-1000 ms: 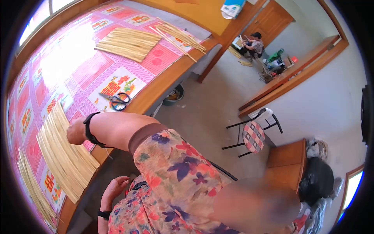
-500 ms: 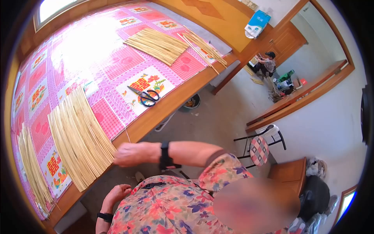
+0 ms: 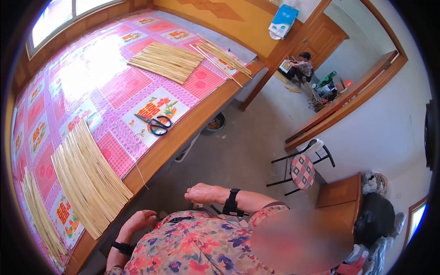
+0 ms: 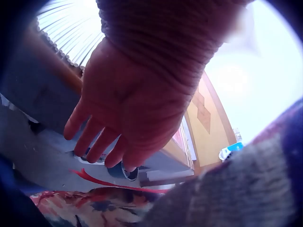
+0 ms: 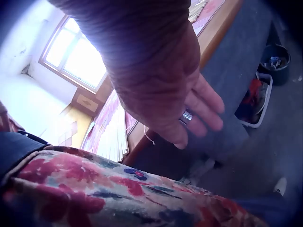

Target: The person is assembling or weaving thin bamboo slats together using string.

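Observation:
A wide mat of pale straight stalks (image 3: 91, 176) lies at the table's near edge in the head view, with a narrower bundle (image 3: 41, 220) to its left. My left hand (image 3: 140, 221) hangs just off the edge near the mat; in the left wrist view that hand (image 4: 128, 104) has its fingers loosely extended and holds nothing. Further right, my right hand (image 3: 201, 193) is in front of my body, away from the table. The right wrist view shows this hand (image 5: 165, 90) empty, fingers relaxed, a ring on one. Black-handled scissors (image 3: 158, 124) lie on the patterned cloth.
Another stalk mat (image 3: 166, 62) and loose sticks (image 3: 224, 57) lie toward the table's far end. A thin string (image 3: 140, 172) hangs over the wooden edge (image 3: 183, 133). Beyond are a bucket (image 3: 217, 123), a chair (image 3: 302, 170) and a seated person (image 3: 302, 68) past the doorway.
My right hand has drawn back from over the wide mat, past the table edge, toward my body. My left hand stays low beside the edge. The head view has shifted.

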`<state>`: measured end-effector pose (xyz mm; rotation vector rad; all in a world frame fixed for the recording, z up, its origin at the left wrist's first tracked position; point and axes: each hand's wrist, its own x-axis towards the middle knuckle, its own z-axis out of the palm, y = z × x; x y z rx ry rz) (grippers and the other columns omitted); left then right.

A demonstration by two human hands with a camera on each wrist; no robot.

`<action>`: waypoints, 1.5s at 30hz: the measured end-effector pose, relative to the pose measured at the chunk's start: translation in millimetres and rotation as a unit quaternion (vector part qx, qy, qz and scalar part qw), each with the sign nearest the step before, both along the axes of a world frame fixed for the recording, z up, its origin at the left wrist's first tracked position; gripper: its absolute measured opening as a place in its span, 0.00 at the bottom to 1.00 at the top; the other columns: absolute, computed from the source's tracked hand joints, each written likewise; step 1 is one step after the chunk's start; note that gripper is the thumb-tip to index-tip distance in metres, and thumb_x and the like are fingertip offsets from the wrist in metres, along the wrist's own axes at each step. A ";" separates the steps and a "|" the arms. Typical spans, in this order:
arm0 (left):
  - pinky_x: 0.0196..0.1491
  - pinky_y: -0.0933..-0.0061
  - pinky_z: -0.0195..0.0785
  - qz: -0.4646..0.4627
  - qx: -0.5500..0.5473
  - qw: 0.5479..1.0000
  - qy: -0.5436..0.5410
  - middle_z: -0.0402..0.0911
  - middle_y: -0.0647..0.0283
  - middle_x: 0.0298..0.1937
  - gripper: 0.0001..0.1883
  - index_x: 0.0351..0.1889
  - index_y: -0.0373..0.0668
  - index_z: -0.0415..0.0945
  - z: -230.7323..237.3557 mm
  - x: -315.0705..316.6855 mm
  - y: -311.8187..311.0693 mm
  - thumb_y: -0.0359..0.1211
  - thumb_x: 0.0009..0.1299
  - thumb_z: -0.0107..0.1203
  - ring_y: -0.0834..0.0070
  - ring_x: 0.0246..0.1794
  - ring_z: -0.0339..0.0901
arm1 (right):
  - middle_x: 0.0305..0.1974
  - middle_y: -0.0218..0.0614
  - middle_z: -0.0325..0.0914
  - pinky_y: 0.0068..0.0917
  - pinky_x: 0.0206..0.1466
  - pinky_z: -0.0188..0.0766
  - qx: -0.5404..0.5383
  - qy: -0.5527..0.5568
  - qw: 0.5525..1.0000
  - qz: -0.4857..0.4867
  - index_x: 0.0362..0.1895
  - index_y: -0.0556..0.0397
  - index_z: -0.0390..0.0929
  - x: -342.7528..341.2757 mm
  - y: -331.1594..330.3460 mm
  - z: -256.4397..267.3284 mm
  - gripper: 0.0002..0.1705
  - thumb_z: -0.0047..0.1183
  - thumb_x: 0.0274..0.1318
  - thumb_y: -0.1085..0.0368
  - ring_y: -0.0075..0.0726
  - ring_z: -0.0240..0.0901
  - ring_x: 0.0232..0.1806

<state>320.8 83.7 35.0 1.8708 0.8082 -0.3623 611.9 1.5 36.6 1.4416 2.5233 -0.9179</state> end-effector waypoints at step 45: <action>0.39 0.70 0.66 0.447 -0.024 0.893 0.041 0.78 0.57 0.29 0.17 0.36 0.36 0.76 -21.1 -183.3 -126.2 0.41 0.64 0.44 0.67 0.32 0.75 | 0.35 0.41 0.72 0.36 0.43 0.68 0.093 0.065 0.984 0.136 0.39 0.50 0.72 -107.6 154.2 -18.7 0.11 0.48 0.50 0.64 0.46 0.70 0.40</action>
